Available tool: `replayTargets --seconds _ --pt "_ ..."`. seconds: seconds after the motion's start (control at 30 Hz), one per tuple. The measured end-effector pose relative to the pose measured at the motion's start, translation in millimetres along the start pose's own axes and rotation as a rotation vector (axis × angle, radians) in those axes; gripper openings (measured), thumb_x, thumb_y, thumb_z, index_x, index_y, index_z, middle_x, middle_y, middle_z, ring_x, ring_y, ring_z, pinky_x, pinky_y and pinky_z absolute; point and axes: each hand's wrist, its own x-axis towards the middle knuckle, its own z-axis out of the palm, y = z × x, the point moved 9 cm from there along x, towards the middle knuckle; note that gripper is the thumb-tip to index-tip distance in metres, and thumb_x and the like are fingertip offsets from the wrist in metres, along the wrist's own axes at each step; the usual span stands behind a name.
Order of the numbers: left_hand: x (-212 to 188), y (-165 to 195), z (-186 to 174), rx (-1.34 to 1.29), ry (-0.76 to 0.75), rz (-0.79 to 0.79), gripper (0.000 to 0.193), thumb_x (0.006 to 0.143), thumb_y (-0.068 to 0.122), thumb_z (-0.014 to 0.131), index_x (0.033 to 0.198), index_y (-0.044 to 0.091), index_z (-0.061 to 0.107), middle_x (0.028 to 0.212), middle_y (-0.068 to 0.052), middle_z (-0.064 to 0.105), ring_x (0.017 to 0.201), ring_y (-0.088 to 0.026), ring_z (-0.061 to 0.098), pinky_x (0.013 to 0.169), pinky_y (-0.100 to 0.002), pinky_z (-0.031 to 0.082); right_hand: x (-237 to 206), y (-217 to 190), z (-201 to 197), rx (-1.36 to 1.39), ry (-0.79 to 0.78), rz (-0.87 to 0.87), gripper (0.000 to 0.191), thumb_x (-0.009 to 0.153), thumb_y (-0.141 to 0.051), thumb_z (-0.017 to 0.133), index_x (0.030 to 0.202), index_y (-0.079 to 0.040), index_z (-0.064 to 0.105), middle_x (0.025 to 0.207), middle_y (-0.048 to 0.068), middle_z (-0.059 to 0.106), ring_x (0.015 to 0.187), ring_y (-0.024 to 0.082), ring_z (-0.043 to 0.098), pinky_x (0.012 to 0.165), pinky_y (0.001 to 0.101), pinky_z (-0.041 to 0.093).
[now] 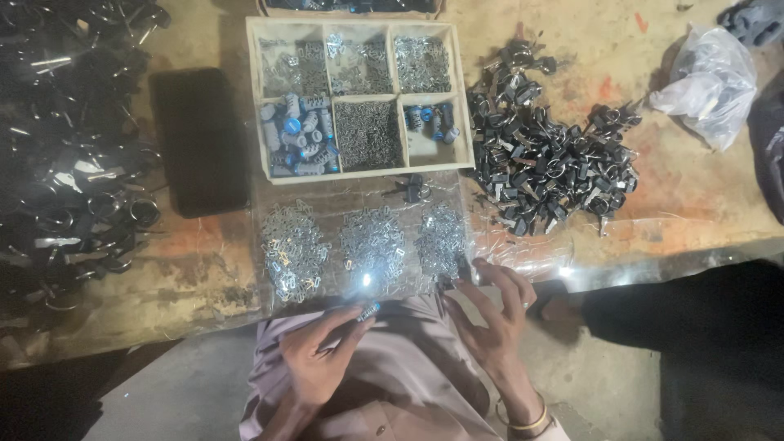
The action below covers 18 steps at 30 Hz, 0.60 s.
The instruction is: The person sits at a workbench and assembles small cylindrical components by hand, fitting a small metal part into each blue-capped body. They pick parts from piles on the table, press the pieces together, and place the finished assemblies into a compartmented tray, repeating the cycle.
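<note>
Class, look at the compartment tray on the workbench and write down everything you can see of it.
The tray is a shallow, cream-coloured rectangular box, apparently wood, divided into six compartments in two rows. The top three and the lower middle hold small silvery metal parts; the lower left is filled with grey cylinders with blue ends, the lower right has a few. It lies flat on the workbench, beyond three silvery heaps, beside a pile of black keys. Neither hand touches it.

Scene is reading dim overall, with light falling on the centre of the surface (204,269) and fading toward 9 and 3 o'clock. Hard glare is blooming off the middle pile of metal clips (371,245) near 6 o'clock. Corners are sinking into shadow; fine detail is smearing softly throughout.
</note>
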Motion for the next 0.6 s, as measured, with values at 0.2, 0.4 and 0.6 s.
replayTargets --seconds 0.2,0.4,0.6 --pt "0.8 1.0 -0.3 -0.002 0.008 -0.034 0.030 0.076 0.003 0.088 0.104 0.002 0.076 0.100 -0.010 0.080 0.090 -0.017 0.080 0.079 -0.026 0.063 -1.4 -5.8 2.1 0.020 0.049 -0.113 0.033 0.072 -0.012 0.090 0.101 -0.018 0.076 0.132 0.007 0.062 0.123 0.030 0.053 0.104 0.0436 0.039" --pt "3.7 0.9 -1.5 -0.008 0.018 -0.084 0.028 0.077 0.003 0.088 0.103 0.001 0.077 0.097 -0.009 0.081 0.085 -0.015 0.080 0.076 -0.025 0.062 3.7 -7.0 1.1 0.063 -0.008 -0.043 0.028 0.074 -0.006 0.087 0.098 -0.013 0.075 0.115 0.002 0.069 0.111 0.025 0.061 0.100 0.0426 0.039" --pt "4.0 -4.7 0.7 0.052 0.028 -0.159 0.027 0.075 0.008 0.090 0.100 0.005 0.079 0.094 -0.008 0.082 0.078 -0.014 0.080 0.068 -0.025 0.060 8.2 -33.1 17.6 0.506 -0.038 0.100 0.025 0.078 -0.002 0.083 0.098 -0.008 0.069 0.094 0.004 0.076 0.091 0.017 0.069 0.099 0.0365 0.040"
